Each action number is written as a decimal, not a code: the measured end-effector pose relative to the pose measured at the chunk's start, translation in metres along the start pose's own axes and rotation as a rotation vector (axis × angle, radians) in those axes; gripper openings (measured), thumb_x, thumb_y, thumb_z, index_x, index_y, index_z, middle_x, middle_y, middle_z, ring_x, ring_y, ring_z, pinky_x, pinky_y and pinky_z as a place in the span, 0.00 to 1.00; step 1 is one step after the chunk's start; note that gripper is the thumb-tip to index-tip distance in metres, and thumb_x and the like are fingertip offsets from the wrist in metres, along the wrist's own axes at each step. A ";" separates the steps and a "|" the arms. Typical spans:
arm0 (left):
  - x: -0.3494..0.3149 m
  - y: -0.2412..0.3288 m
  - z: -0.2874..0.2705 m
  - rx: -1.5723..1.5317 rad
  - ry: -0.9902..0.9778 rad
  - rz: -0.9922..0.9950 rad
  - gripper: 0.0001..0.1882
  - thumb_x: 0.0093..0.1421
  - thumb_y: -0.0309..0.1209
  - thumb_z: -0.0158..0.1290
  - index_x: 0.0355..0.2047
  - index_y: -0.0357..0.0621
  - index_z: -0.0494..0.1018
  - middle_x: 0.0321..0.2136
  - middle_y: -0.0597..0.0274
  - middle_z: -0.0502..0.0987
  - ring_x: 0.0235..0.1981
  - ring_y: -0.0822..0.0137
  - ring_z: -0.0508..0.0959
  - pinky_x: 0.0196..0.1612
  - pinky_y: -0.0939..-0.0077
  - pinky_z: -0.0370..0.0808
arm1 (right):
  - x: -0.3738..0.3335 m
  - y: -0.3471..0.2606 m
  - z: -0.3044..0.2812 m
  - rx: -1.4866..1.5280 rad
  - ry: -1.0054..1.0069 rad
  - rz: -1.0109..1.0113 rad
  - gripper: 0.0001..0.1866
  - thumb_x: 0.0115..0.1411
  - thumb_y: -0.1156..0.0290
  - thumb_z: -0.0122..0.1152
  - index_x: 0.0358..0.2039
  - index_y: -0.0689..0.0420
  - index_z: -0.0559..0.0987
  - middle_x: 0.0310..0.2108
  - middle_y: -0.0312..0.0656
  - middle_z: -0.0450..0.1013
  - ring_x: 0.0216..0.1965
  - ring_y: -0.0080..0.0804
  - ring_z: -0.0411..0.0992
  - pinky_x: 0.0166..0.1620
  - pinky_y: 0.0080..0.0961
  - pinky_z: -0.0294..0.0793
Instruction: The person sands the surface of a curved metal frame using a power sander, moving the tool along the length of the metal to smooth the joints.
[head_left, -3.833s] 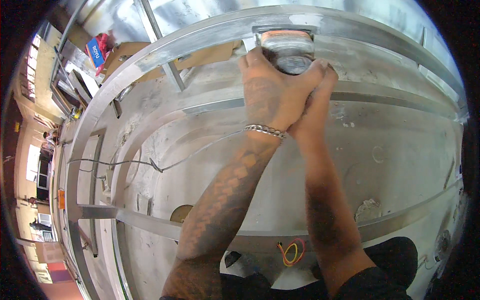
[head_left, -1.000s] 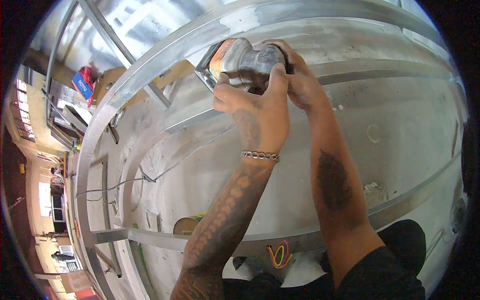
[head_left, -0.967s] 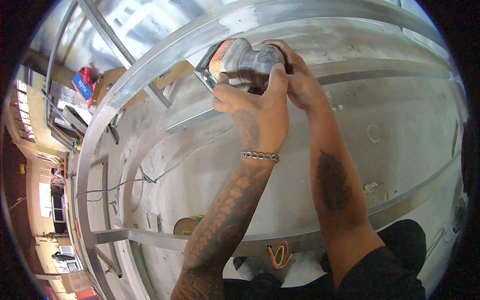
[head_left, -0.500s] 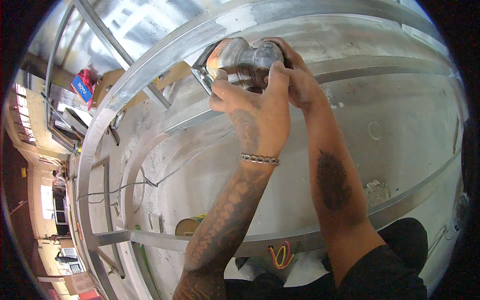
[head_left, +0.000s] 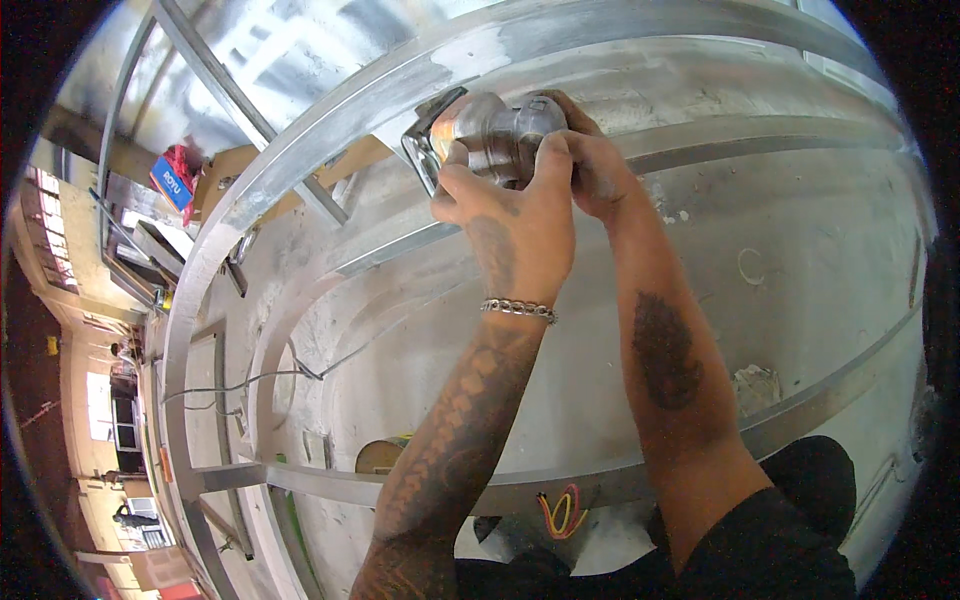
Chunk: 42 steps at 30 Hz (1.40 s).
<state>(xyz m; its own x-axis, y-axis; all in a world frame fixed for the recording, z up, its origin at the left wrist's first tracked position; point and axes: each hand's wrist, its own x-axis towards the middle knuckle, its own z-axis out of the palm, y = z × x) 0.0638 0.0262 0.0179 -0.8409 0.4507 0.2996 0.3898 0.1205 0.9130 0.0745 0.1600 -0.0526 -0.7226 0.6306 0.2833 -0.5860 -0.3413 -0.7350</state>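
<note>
A dusty palm sander with an orange patch sits between my two hands, tilted so its flat pad faces left. My left hand grips its near side, thumb and fingers bent around the body. Behind its rounded end, my right hand is wrapped over it, with some fingers hidden. The pad's upper corner is close to the curved grey metal frame; whether they touch I cannot tell.
Lower curved bars cross in front of me, with looped coloured wires on one. A grey cable runs across the left side. Beyond the frame are a blue box, brown cardboard and a round tin.
The sander and both hands have shifted slightly down and toward me, away from the upper bar. Both hands keep their hold. My view has moved a little.
</note>
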 end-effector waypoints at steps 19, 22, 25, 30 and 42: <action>-0.016 -0.001 0.013 0.033 0.058 0.018 0.54 0.53 0.54 0.65 0.62 0.19 0.54 0.55 0.24 0.60 0.57 0.39 0.66 0.61 0.59 0.65 | 0.013 -0.010 -0.022 0.076 -0.215 0.020 0.29 0.57 0.72 0.56 0.61 0.58 0.68 0.42 0.43 0.76 0.38 0.32 0.77 0.44 0.31 0.80; -0.015 -0.005 0.014 0.086 0.077 0.080 0.56 0.53 0.55 0.65 0.62 0.19 0.53 0.54 0.22 0.60 0.58 0.39 0.65 0.61 0.60 0.65 | 0.015 -0.014 -0.023 0.086 -0.291 0.052 0.35 0.50 0.72 0.54 0.62 0.61 0.67 0.50 0.46 0.73 0.47 0.38 0.75 0.52 0.34 0.76; -0.013 -0.003 0.017 0.142 0.019 0.153 0.51 0.56 0.43 0.63 0.63 0.20 0.46 0.54 0.25 0.52 0.51 0.41 0.66 0.54 0.55 0.70 | 0.033 -0.008 -0.033 -0.064 -0.256 0.042 0.36 0.47 0.71 0.55 0.61 0.63 0.68 0.48 0.47 0.74 0.46 0.39 0.75 0.52 0.35 0.76; -0.010 -0.005 0.024 -0.082 -0.030 0.114 0.50 0.57 0.41 0.63 0.64 0.20 0.45 0.52 0.27 0.54 0.50 0.44 0.65 0.53 0.56 0.69 | 0.065 0.010 -0.061 -0.228 -0.333 -0.189 0.13 0.53 0.70 0.60 0.38 0.63 0.79 0.33 0.38 0.76 0.30 0.27 0.73 0.37 0.23 0.76; -0.012 0.010 0.001 0.108 0.008 0.143 0.49 0.57 0.44 0.62 0.62 0.16 0.50 0.56 0.26 0.53 0.56 0.37 0.63 0.57 0.54 0.69 | 0.017 -0.013 0.004 0.145 -0.263 -0.014 0.28 0.54 0.67 0.54 0.56 0.63 0.72 0.40 0.43 0.77 0.37 0.31 0.77 0.42 0.28 0.81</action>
<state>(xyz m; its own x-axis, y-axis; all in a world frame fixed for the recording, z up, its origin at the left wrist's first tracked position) 0.0784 0.0231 0.0230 -0.7771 0.4629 0.4265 0.5432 0.1507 0.8260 0.0690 0.1726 -0.0359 -0.7735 0.4397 0.4565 -0.6287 -0.4417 -0.6400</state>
